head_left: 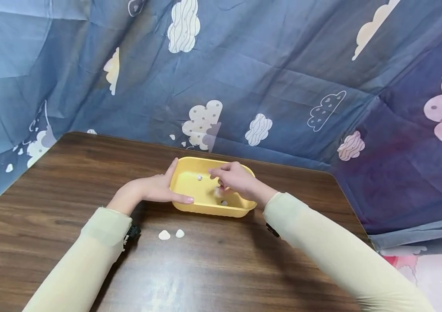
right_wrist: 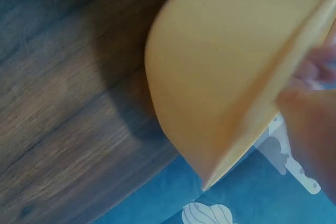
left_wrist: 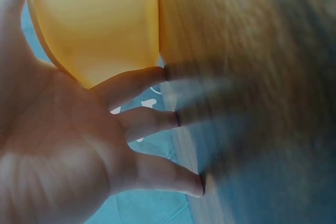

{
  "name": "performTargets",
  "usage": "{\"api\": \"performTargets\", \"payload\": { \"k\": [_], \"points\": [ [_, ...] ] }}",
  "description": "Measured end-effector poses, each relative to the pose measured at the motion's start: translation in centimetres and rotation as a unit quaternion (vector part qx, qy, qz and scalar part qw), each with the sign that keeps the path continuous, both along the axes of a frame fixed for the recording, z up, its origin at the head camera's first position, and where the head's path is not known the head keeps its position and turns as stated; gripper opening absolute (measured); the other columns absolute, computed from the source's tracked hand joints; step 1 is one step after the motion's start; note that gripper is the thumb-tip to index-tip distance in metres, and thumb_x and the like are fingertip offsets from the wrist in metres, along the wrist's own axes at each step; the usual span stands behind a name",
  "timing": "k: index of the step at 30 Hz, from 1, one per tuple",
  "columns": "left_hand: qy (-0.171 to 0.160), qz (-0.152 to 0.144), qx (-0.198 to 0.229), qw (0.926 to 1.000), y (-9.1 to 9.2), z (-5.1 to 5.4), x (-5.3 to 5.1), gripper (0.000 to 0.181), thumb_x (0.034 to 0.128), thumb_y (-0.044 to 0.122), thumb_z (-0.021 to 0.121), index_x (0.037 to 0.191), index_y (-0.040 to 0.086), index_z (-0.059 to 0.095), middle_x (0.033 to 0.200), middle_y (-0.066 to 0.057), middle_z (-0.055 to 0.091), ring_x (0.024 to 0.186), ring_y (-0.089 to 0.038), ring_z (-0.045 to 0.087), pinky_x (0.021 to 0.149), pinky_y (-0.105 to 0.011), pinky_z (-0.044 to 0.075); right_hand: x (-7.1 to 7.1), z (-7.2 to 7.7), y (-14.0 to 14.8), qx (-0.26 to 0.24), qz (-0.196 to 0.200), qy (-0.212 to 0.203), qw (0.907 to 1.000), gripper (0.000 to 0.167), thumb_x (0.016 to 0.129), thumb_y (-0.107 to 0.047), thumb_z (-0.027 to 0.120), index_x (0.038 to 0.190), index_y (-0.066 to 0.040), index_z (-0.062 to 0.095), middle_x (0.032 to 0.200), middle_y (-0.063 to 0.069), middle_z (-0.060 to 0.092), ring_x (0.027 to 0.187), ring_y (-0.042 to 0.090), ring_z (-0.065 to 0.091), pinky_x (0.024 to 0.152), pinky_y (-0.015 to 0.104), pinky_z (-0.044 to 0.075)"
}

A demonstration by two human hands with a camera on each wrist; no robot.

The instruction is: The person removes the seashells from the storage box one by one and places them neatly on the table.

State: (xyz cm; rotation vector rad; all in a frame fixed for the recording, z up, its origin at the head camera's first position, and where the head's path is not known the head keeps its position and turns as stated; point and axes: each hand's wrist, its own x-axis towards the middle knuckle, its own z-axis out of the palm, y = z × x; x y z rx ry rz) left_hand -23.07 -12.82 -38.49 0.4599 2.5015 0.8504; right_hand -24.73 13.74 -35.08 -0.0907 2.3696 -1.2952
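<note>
A yellow plastic tray (head_left: 205, 210) with raised sides rests on the wooden table. My left hand (head_left: 156, 188) spans its left end, thumb along the near rim and index finger up the far side. In the left wrist view, several of its fingers (left_wrist: 163, 174) stretch straight past the tray's outside. My right hand (head_left: 238, 177) reaches over the tray with bent fingers, pinching a small pale piece (head_left: 218, 191) that is blurred. A small whitish piece (head_left: 199, 177) and a greyish one (head_left: 224, 203) lie on the tray's floor. The right wrist view mostly shows the tray's outer wall (right_wrist: 220, 66).
Two small flat white pieces (head_left: 164, 235) lie on the table (head_left: 68, 190) in front of the tray. A blue cloth (head_left: 135, 95) with cloud prints hangs behind the table and along its sides.
</note>
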Motion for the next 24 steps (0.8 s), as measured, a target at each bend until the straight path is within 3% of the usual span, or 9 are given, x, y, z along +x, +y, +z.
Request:
{"api": "performTargets", "payload": {
  "k": [3, 10, 14, 16, 19, 22, 24],
  "points": [
    [-0.006, 0.001, 0.003, 1.0, 0.0, -0.1, 0.1, 0.152, 0.0782, 0.081, 0.075, 0.166, 0.013, -0.029, 0.169, -0.032, 0.033, 0.152, -0.041, 0.046, 0.124, -0.056, 0.039, -0.3, -0.5, -0.2, -0.057, -0.022, 0.023, 0.9979, 0.039, 0.106, -0.024, 0.065, 0.125, 0.01, 0.07, 0.07, -0.004, 0.05, 0.066, 0.012, 0.053, 0.071, 0.026, 0.056],
    [0.003, 0.0, 0.001, 1.0, -0.2, -0.2, 0.0, 0.152, 0.0787, 0.081, 0.075, 0.166, 0.013, -0.029, 0.167, -0.032, 0.036, 0.149, -0.039, 0.049, 0.123, -0.055, 0.04, -0.8, -0.7, -0.3, 0.054, 0.024, 0.074, 0.9955, 0.027, 0.102, -0.026, 0.071, 0.117, -0.004, 0.076, 0.082, 0.002, 0.062, 0.071, 0.015, 0.063, 0.075, 0.028, 0.057],
    [0.006, -0.007, -0.005, 0.9999, -0.2, -0.1, 0.0, 0.147, 0.0826, 0.082, 0.07, 0.165, 0.012, -0.03, 0.167, -0.033, 0.037, 0.15, -0.041, 0.049, 0.123, -0.056, 0.04, -1.2, -0.6, -0.8, 0.084, 0.043, 0.089, 0.9916, 0.024, 0.101, -0.026, 0.072, 0.12, -0.011, 0.075, 0.084, 0.008, 0.065, 0.073, 0.023, 0.065, 0.071, 0.031, 0.052],
    [0.009, -0.015, -0.009, 0.9998, -0.2, -0.1, 0.0, 0.138, 0.0895, 0.082, 0.061, 0.165, 0.01, -0.03, 0.166, -0.034, 0.038, 0.151, -0.043, 0.047, 0.124, -0.057, 0.039, -1.5, -0.7, -1.3, 0.091, 0.049, 0.098, 0.9898, 0.027, 0.102, -0.024, 0.072, 0.125, -0.011, 0.074, 0.081, 0.006, 0.063, 0.071, 0.022, 0.062, 0.066, 0.027, 0.049],
    [0.013, -0.023, -0.02, 0.9995, -0.3, 0.1, -0.1, 0.117, 0.1003, 0.083, 0.035, 0.165, 0.009, -0.03, 0.167, -0.035, 0.034, 0.155, -0.049, 0.038, 0.127, -0.061, 0.032, -1.6, -1.0, -2.1, 0.098, 0.071, 0.103, 0.9874, 0.031, 0.101, -0.022, 0.074, 0.13, -0.009, 0.072, 0.074, 0.002, 0.059, 0.062, 0.015, 0.057, 0.06, 0.023, 0.045],
    [0.008, -0.022, -0.021, 0.9995, -0.3, 0.2, -0.1, 0.103, 0.1027, 0.081, 0.013, 0.165, 0.012, -0.029, 0.171, -0.032, 0.025, 0.158, -0.051, 0.03, 0.129, -0.065, 0.025, -1.4, -1.4, -3.3, 0.092, 0.119, 0.101, 0.9835, 0.036, 0.099, -0.02, 0.076, 0.133, -0.007, 0.071, 0.072, 0.006, 0.063, 0.059, 0.013, 0.055, 0.057, 0.021, 0.045],
    [0.003, -0.023, -0.015, 0.9996, -0.3, 0.3, -0.1, 0.099, 0.1028, 0.081, 0.008, 0.165, 0.013, -0.029, 0.173, -0.03, 0.022, 0.158, -0.052, 0.028, 0.129, -0.066, 0.024, -1.1, -1.9, -4.1, 0.091, 0.149, 0.102, 0.9793, 0.039, 0.098, -0.019, 0.078, 0.134, -0.007, 0.072, 0.073, 0.008, 0.066, 0.06, 0.014, 0.057, 0.058, 0.021, 0.046]
  ]
}}
